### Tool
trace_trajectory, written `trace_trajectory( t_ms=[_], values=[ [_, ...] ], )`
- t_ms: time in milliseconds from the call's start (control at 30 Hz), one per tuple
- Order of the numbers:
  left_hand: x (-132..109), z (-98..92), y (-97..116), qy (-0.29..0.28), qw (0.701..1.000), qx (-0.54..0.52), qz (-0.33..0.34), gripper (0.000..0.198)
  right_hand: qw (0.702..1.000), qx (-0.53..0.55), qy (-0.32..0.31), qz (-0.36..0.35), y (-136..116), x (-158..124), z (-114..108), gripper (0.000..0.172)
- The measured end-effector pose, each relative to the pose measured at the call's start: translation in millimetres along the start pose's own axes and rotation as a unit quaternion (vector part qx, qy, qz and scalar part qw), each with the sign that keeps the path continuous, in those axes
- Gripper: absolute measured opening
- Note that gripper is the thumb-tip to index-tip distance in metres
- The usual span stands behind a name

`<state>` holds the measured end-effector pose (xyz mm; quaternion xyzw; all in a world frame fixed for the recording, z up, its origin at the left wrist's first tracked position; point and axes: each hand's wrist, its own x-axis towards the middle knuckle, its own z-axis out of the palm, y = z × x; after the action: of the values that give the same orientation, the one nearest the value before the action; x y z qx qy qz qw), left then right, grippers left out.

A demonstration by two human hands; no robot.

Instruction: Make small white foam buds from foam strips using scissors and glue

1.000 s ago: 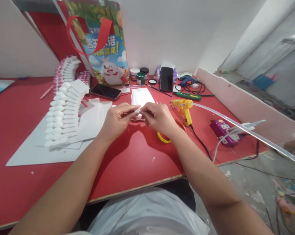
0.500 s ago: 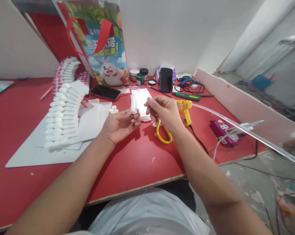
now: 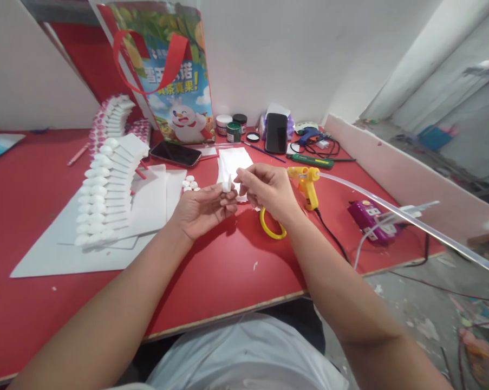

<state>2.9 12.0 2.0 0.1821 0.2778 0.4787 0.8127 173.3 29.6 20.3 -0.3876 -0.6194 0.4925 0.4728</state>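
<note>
White wall (image 3: 264, 59); seemingly concrete floor (image 3: 406, 287)

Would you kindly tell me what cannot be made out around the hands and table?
In the head view:
Small white piece in the left hand: lower part hidden by that hand.
Right hand: whether it pinches anything is too small to tell.
Yellow loop: what it belongs to is hidden by the right hand.
Clear stick: far end cut off by the right edge.
Blue sheet: cut off by the left edge.

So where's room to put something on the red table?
Mostly bare: the table between the hands and its near edge, one scrap aside, and left of the white sheet. Crowded: the back, with jars, phones, cords, and around the glue gun.
</note>
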Motion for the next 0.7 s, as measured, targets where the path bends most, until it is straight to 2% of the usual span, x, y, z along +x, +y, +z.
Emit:
trace_trajectory(
  t_ms=[67, 167, 267, 367, 400, 433, 500, 533, 600, 633, 700],
  values=[
    [2, -1.5, -1, 0.017, 0.996, 0.068, 0.052, 0.006, 0.997, -0.073, 0.016, -0.013, 3, 0, 0, 0.039],
    [5, -3.7, -4, 0.018, 0.982, 0.157, 0.103, 0.018, 0.981, -0.184, 0.039, -0.043, 10, 2, 0, 0.022],
    [5, -4.2, -5, 0.024, 0.974, 0.195, 0.112, 0.029, 0.969, -0.241, 0.041, -0.042, 10, 3, -2, 0.014],
    [4, -3.2, -6, 0.036, 0.973, 0.202, 0.107, 0.033, 0.942, -0.335, 0.021, -0.014, -9, 0, -5, 0.015],
    [4, -2.9, -6, 0.04, 0.974, 0.198, 0.106, 0.034, 0.92, -0.392, 0.005, 0.002, -20, -2, -6, 0.018],
    [3, -2.7, -6, 0.043, 0.975, 0.191, 0.105, 0.034, 0.883, -0.469, -0.009, 0.023, -31, -6, -8, 0.02],
    [3, -2.4, -6, 0.048, 0.977, 0.177, 0.105, 0.036, 0.791, -0.604, -0.051, 0.086, -55, -16, -12, 0.028],
    [3, -2.3, -6, 0.049, 0.978, 0.171, 0.106, 0.037, 0.756, -0.64, -0.065, 0.12, -64, -23, -16, 0.032],
    [3, -1.7, -7, 0.05, 0.979, 0.163, 0.109, 0.038, 0.707, -0.678, -0.053, 0.194, -75, -38, -27, 0.044],
    [3, -1.2, -7, 0.049, 0.98, 0.16, 0.11, 0.039, 0.683, -0.69, -0.046, 0.235, -76, -45, -34, 0.047],
    [3, 0.5, -7, 0.048, 0.981, 0.155, 0.109, 0.04, 0.647, -0.712, -0.02, 0.271, -68, -55, -52, 0.047]
  ],
)
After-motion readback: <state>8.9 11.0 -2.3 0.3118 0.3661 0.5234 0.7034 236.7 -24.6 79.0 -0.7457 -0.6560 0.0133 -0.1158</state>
